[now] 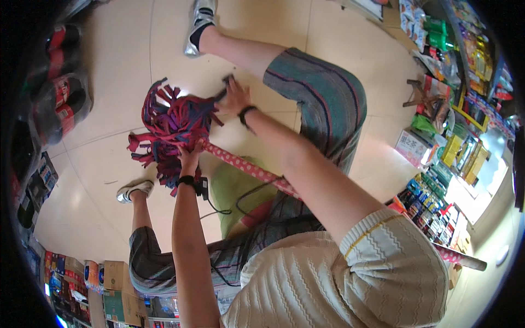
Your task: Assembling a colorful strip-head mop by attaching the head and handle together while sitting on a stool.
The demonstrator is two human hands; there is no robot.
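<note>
Clasps mop head point(172, 117), spread mainly ahead, in left grip point(190, 157); pinches dark strip point(221, 94) in right grip point(236, 98).

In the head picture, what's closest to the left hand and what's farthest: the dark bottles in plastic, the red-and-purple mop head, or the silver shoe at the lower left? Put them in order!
From the left hand:
1. Mop head: nearest, right at the fingers.
2. Silver shoe: down to the left.
3. Dark bottles: farthest, over by the left edge.
</note>
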